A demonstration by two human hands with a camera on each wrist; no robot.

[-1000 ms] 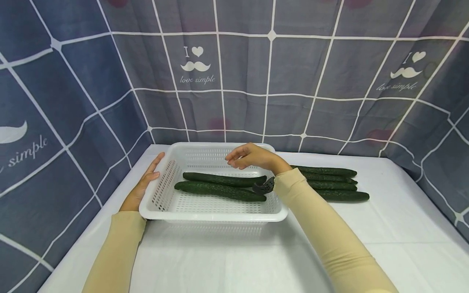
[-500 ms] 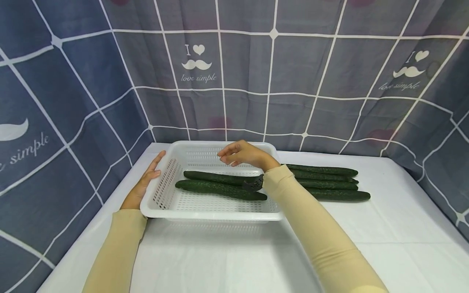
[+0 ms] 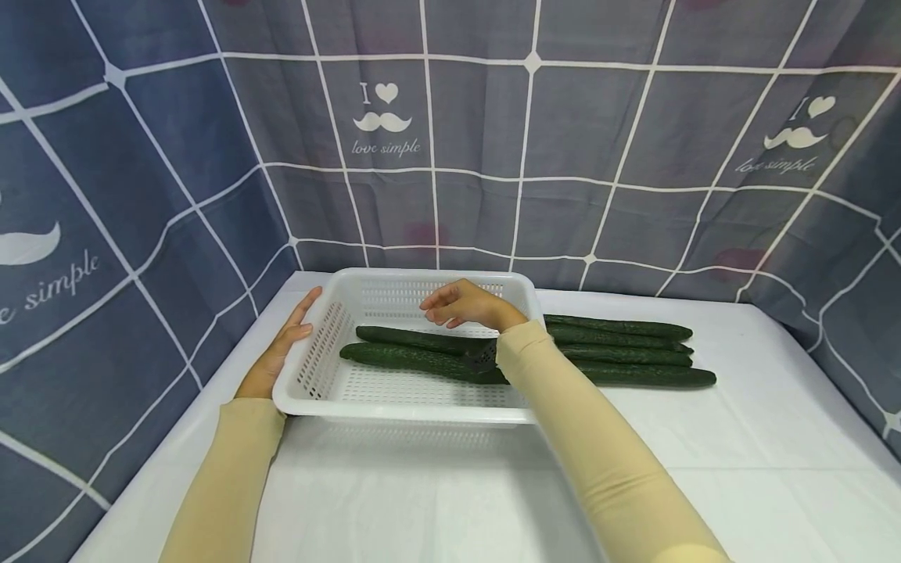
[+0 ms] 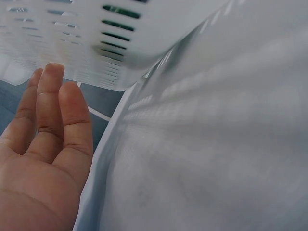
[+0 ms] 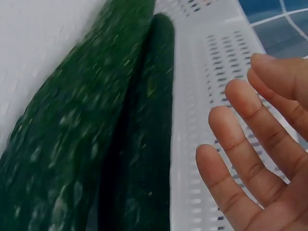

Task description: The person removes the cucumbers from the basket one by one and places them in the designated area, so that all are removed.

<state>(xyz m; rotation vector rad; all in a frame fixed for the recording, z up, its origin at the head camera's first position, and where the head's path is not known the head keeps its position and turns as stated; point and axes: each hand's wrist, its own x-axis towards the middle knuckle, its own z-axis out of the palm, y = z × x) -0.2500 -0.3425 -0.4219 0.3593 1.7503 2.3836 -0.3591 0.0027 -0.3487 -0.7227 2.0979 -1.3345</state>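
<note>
Two long dark green cucumbers lie side by side in a white perforated plastic basket (image 3: 415, 412), the far cucumber (image 3: 404, 336) and the near cucumber (image 3: 394, 357). Against the basket's left end rests my left hand (image 3: 283, 342), fingers extended; the left wrist view shows its palm beside the slotted wall. My right hand (image 3: 468, 303) hovers over the back right of the basket, fingers loosely bent with nothing between them. In the right wrist view, spread fingers (image 5: 248, 175) appear beside both cucumbers. A black perforated strap (image 3: 482, 357) at the right wrist covers part of the cucumbers.
Several more cucumbers (image 3: 637, 375) lie in a row right of the basket, their left ends hidden behind the right forearm and the basket. A white cloth (image 3: 394, 500) covers the table. Grey-blue checked curtains (image 3: 472, 211) hang behind and on both sides.
My right hand has shifted left over the basket and dipped slightly. The left hand stays at the basket's end, and the cucumbers lie as before. The head view has shifted a little.
</note>
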